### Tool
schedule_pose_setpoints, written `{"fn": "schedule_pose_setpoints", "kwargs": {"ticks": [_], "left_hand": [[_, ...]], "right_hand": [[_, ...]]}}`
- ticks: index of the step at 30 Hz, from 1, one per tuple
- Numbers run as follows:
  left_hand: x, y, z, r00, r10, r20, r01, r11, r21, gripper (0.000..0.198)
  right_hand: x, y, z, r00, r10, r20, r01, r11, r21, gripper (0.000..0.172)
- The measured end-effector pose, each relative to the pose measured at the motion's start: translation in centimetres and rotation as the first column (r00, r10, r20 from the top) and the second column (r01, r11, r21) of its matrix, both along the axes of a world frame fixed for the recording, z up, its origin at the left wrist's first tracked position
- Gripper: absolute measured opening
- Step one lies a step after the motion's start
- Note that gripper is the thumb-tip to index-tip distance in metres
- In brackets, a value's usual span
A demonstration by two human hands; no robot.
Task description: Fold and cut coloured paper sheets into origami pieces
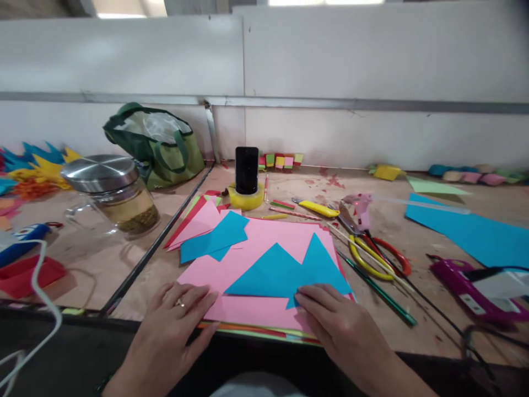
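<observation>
A pink paper sheet (pixel 264 248) lies on top of a stack of coloured sheets at the near edge of the wooden table (pixel 413 242). On it rests a folded blue paper (pixel 285 270) shaped like two peaks. My left hand (pixel 176 317) lies flat, fingers spread on the pink sheet's near left corner, a ring on one finger. My right hand (pixel 334 320) lies flat with its fingertips on the blue paper's lower right edge. Another blue paper piece (pixel 215 238) sits at the sheet's upper left.
Scissors with yellow and red handles (pixel 378 256), a yellow utility knife (pixel 316 208), a pink glue gun (pixel 360 208) and pencils lie to the right. A phone (pixel 247 170) stands in a tape roll behind. A glass jar (pixel 113 193) and green bag (pixel 157 143) stand at left. A large blue sheet (pixel 475 234) is far right.
</observation>
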State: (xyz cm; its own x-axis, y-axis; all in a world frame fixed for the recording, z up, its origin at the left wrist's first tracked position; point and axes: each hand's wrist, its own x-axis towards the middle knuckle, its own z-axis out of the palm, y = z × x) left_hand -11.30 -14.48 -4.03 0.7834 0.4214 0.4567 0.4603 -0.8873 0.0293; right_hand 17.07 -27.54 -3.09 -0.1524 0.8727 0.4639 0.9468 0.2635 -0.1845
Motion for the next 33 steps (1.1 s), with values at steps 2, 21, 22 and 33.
{"fn": "schedule_pose_setpoints", "kwargs": {"ticks": [2, 21, 22, 33], "left_hand": [[0.5, 0.2, 0.7, 0.999, 0.015, 0.034, -0.013, 0.998, -0.059, 0.018], [8.4, -1.7, 1.6, 0.968, 0.044, 0.247, 0.003, 0.982, -0.187, 0.032], [8.3, -2.3, 2.0, 0.969, 0.013, 0.247, 0.016, 0.994, -0.112, 0.033], [7.5, -3.7, 1.6, 0.915, -0.192, 0.354, 0.242, 0.965, -0.103, 0.041]], "right_hand": [[-0.2, -0.2, -0.1, 1.0, -0.019, 0.004, 0.019, 1.0, 0.009, 0.027], [-0.2, -1.1, 0.3, 0.966, -0.222, -0.13, 0.254, 0.902, 0.349, 0.058], [-0.1, -1.0, 0.7, 0.961, -0.235, -0.148, 0.275, 0.878, 0.392, 0.064], [0.5, 1.1, 2.1, 0.951, -0.029, -0.307, 0.15, 0.914, 0.377, 0.015]]}}
